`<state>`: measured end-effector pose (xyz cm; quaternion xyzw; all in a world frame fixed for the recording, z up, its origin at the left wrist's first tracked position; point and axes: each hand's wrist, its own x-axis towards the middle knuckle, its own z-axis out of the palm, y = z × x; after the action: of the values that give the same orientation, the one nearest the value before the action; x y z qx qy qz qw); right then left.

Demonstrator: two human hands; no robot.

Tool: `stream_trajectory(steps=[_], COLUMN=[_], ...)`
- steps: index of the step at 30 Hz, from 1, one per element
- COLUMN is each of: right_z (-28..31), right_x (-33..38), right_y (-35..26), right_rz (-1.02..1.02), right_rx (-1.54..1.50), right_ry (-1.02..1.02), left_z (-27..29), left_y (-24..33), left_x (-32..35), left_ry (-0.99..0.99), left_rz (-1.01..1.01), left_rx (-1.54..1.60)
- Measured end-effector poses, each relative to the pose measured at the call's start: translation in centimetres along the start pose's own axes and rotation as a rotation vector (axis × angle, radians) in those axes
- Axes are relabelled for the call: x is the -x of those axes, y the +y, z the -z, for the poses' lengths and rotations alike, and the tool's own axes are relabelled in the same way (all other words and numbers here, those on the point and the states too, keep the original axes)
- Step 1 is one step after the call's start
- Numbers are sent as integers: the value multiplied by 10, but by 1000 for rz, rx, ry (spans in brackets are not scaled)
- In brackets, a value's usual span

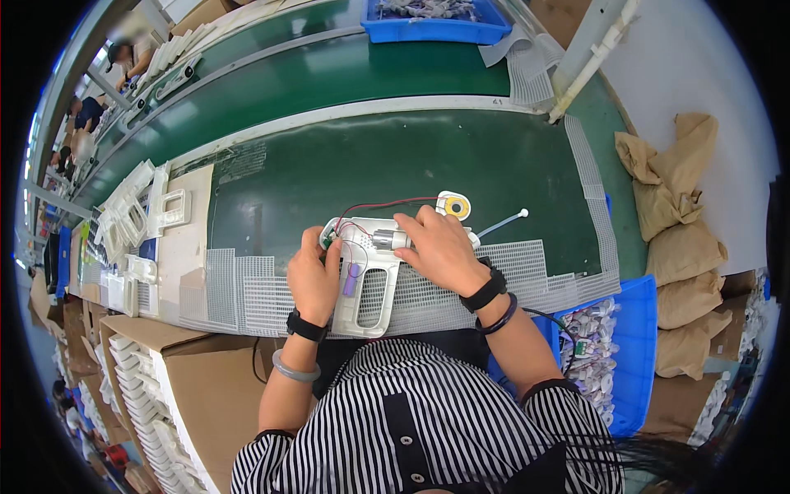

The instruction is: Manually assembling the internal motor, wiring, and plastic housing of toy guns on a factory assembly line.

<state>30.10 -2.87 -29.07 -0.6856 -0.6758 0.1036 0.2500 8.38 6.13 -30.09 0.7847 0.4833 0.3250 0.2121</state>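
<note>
A white plastic housing half (pixel 344 306) with a loop handle lies on the bench in front of me. My left hand (pixel 313 278) pinches a small green circuit board (pixel 328 240) at the housing's upper left end. The fingers of my right hand (pixel 443 251) close over the right end of a silver cylindrical motor (pixel 383 240) in the housing. Red and dark wires run from the board side to a white round piece with a yellow ring (pixel 455 206). A purple cylindrical cell (pixel 351 280) lies by the handle. A pale tube with a white tip (pixel 504 221) sticks out at the right.
White housing parts (pixel 130 216) are piled at the left of the green bench (pixel 329 156). A blue bin (pixel 632 354) of small assemblies stands at my right, another blue tray (pixel 436 31) at the back. A cardboard box (pixel 206 403) with white parts is at my left. Brown sacks (pixel 679 247) stand at right.
</note>
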Motion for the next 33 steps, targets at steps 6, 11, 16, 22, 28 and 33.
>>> stream_trajectory(steps=[6,11,16,22,28,33], right_z=[-5,-1,0,-2,-1,-2], right_x=[3,1,1,2,3,3], right_y=[5,3,0,-2,0,-1], right_rz=[10,-20,-5,-21,-3,-16], right_rx=[14,6,29,27,14,29], right_ry=[41,7,36,25,40,31], left_z=[4,2,-1,-2,-5,-1], left_y=[11,10,11,8,12,14], left_x=[-7,-7,2,-2,-1,-2], left_ry=[-49,-17,-34,-88,-65,-79], left_rz=[-135,-79,35,-69,-151,-181], left_rx=[-337,-339,-321,-416,-547,-521])
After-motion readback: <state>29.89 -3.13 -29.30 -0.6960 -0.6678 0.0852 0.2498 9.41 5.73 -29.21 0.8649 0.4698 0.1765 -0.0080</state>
